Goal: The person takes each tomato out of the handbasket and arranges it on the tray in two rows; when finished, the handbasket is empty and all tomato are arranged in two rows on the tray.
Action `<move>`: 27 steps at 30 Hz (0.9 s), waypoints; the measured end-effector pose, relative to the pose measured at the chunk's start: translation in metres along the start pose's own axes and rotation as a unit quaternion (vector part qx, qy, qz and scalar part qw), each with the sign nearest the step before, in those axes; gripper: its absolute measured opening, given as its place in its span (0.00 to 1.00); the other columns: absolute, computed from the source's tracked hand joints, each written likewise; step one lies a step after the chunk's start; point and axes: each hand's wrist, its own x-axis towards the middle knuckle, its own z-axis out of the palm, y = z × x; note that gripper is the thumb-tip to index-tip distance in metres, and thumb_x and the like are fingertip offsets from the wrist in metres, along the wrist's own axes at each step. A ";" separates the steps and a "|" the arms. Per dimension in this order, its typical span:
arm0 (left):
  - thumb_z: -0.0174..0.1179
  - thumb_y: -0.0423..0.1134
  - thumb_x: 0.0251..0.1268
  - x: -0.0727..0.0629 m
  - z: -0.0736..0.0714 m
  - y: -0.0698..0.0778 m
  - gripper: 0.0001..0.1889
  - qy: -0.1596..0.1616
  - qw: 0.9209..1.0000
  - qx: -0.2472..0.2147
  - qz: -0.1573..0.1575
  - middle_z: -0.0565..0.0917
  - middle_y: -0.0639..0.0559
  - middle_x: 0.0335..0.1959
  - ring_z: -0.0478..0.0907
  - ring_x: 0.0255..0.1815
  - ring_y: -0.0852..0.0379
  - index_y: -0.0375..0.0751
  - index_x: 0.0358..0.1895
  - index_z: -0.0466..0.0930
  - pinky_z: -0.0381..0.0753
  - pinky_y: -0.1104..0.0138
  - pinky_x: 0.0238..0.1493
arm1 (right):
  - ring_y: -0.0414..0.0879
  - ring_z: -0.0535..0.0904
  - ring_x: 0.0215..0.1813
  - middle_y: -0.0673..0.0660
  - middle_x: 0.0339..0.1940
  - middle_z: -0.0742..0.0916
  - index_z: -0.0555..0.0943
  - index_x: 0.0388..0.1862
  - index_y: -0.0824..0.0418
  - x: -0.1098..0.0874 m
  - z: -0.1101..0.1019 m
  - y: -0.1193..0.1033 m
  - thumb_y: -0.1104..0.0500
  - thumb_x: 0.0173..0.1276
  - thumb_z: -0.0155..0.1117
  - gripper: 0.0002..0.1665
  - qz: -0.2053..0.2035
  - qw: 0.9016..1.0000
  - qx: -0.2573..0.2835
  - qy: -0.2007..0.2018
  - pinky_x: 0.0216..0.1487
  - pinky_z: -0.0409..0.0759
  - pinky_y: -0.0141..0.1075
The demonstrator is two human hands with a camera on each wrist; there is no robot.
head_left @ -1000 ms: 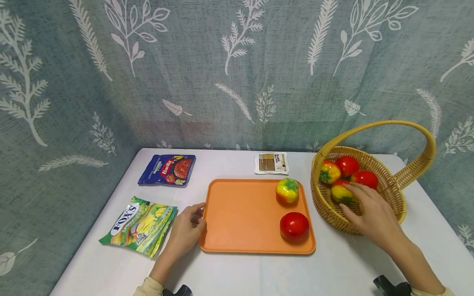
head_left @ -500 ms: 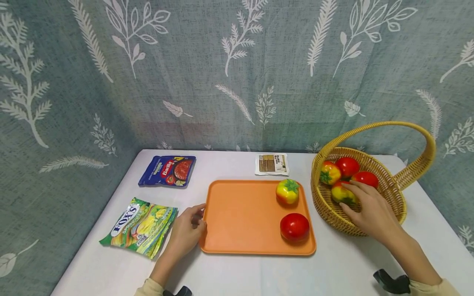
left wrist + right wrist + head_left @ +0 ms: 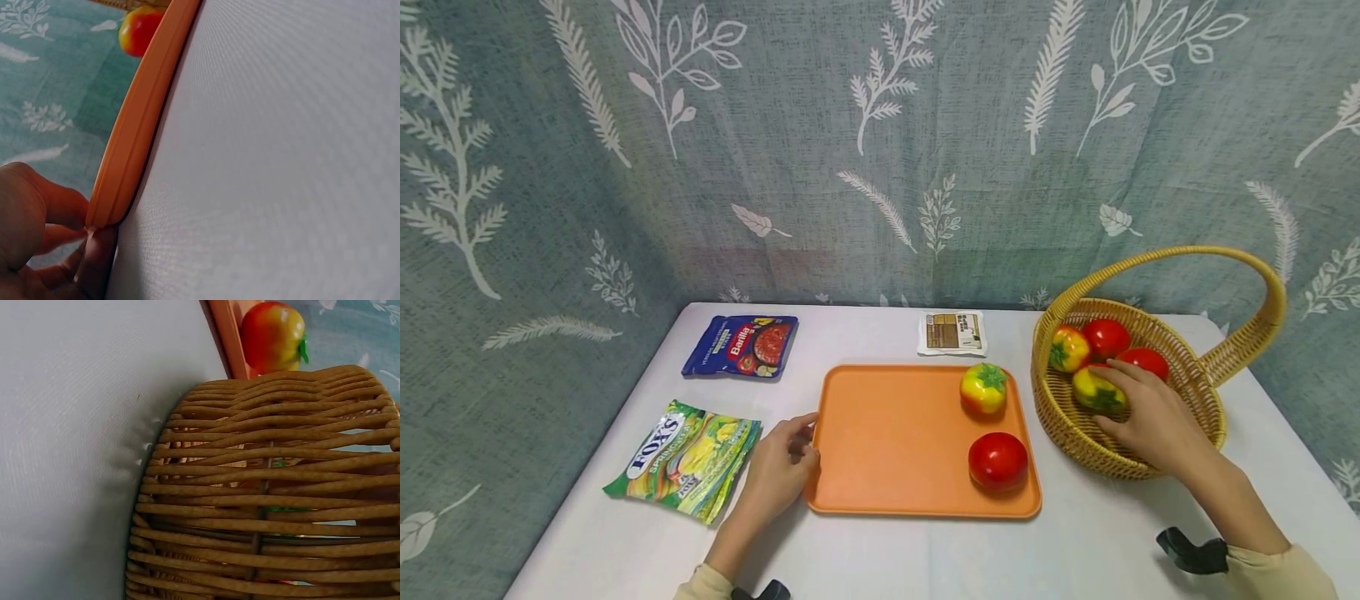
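Observation:
My left hand pinches the left edge of an orange tray; in the left wrist view, thumb and fingers meet at the tray's corner. On the tray's right side lie a yellow-red toy tomato with a green leafy top and a red one. Reaching into a wicker basket, my right hand holds another yellow-red toy tomato between thumb and fingers. Several toy tomatoes, red and yellow-red, lie around it. In the right wrist view the basket's woven wall hides the hand.
The basket's tall handle arches over its far side. Left of the tray lie a green Fox's candy bag and a blue Barilla pouch. A small white-brown packet lies behind the tray. A patterned curtain borders the white table.
The yellow-red tomato under my right hand has turned a little and shows more yellow. The right fingers and thumb have shifted slightly around it. My left hand stays at the tray.

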 end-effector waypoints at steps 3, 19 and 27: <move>0.62 0.25 0.53 0.000 0.000 0.001 0.27 0.000 1.000 -0.001 -0.002 0.81 0.47 0.40 0.79 0.38 0.55 0.36 0.61 0.80 0.83 0.64 0.41 | 0.74 0.73 0.56 0.75 0.60 0.77 0.78 0.60 0.68 0.000 0.001 0.002 0.64 0.45 0.81 0.40 0.000 1.000 0.001 0.003 0.53 0.70 0.70; 0.61 0.25 0.54 0.000 0.000 0.003 0.27 -0.010 1.000 0.001 -0.008 0.81 0.48 0.41 0.79 0.40 0.55 0.36 0.62 0.79 0.83 0.62 0.43 | 0.74 0.73 0.55 0.76 0.58 0.77 0.74 0.65 0.67 0.002 0.004 0.008 0.62 0.47 0.82 0.44 0.039 0.999 0.006 -0.021 0.51 0.71 0.70; 0.61 0.25 0.54 0.001 0.000 0.003 0.27 -0.009 1.000 0.003 -0.012 0.81 0.48 0.41 0.79 0.40 0.54 0.37 0.62 0.79 0.83 0.62 0.44 | 0.74 0.74 0.54 0.77 0.58 0.77 0.74 0.66 0.67 0.004 0.002 0.007 0.61 0.49 0.80 0.44 0.038 0.999 0.006 -0.027 0.49 0.73 0.69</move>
